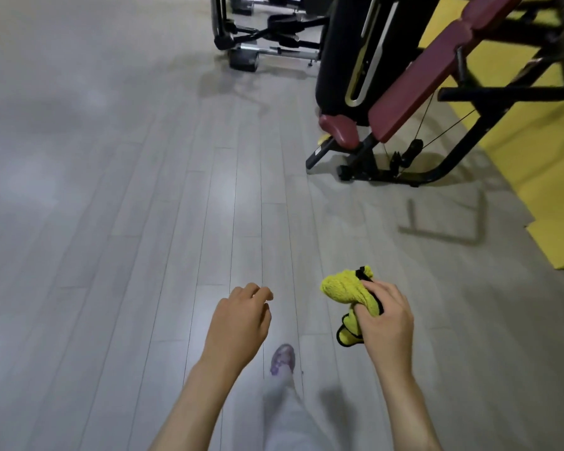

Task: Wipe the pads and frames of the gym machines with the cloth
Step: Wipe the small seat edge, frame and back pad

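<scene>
My right hand (388, 323) grips a bunched yellow cloth (347, 288) with a black edge, held low over the floor. My left hand (241, 320) hangs beside it with loosely curled fingers and nothing in it. Ahead at the upper right stands a gym machine with a long maroon back pad (437, 60), a small maroon seat pad (337, 126) and a black frame (437, 172). Both hands are well short of the machine and touch none of it.
Grey plank floor (144, 190) stretches ahead and to the left. A second black machine (258, 37) with chrome bars stands at the top centre. A yellow wall (534, 177) runs along the right. My leg and shoe (283, 359) show between my arms.
</scene>
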### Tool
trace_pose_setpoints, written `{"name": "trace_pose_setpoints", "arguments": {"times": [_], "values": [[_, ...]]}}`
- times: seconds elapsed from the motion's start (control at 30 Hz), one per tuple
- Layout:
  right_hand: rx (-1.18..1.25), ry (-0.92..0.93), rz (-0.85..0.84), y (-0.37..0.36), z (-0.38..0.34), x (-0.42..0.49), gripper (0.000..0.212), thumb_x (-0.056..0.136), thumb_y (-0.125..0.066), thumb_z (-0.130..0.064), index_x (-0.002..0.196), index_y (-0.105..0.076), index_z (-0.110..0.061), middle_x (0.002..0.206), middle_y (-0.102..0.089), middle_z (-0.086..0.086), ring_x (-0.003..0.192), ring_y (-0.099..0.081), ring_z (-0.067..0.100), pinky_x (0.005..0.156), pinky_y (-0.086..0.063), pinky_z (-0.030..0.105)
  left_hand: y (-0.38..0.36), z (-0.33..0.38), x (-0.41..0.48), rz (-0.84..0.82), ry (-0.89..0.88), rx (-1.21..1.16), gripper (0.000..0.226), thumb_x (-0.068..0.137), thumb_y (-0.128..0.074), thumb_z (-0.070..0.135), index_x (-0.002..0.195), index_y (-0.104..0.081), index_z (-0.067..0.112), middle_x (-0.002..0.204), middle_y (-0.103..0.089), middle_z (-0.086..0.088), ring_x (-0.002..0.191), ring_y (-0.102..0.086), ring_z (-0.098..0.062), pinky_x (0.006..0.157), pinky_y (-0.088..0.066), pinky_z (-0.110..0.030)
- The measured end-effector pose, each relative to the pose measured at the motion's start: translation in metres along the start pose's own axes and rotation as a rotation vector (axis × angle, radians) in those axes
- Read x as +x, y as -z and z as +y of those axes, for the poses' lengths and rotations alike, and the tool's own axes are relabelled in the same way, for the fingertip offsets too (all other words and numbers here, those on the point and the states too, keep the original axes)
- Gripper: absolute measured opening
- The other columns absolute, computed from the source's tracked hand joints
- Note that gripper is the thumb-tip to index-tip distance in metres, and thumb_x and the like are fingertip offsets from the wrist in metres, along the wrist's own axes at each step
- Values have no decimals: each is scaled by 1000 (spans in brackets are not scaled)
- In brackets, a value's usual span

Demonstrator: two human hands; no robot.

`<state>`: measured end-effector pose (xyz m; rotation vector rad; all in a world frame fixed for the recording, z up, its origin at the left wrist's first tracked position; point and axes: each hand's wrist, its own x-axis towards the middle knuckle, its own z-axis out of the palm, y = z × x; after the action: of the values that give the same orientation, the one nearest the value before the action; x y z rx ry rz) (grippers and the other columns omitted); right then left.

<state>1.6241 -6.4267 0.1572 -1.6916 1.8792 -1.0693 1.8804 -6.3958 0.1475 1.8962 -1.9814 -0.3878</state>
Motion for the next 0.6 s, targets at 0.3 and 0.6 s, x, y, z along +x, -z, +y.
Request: {"name": "trace_pose_setpoints", "arguments": {"times": [0.3,0.6], "values": [[36,7,-121,-115,-4,243,49,74,-71,4,112,-76,-27,113,-65,-14,106,-61,22,89,-48,32,8,-48,256,8,2,64,19,93,-65,15,110,-69,21,106,-67,6,86,-63,-21,65,-52,-38],[122,-15,-196,-209,-45,447,43,72,-58,-19,109,-75,-32,112,-64,-19,108,-63,17,91,-53,42,27,-111,468,18,85,84,19,93,-65,18,111,-68,22,105,-67,7,85,-62,-20,64,-53,-37]]}}
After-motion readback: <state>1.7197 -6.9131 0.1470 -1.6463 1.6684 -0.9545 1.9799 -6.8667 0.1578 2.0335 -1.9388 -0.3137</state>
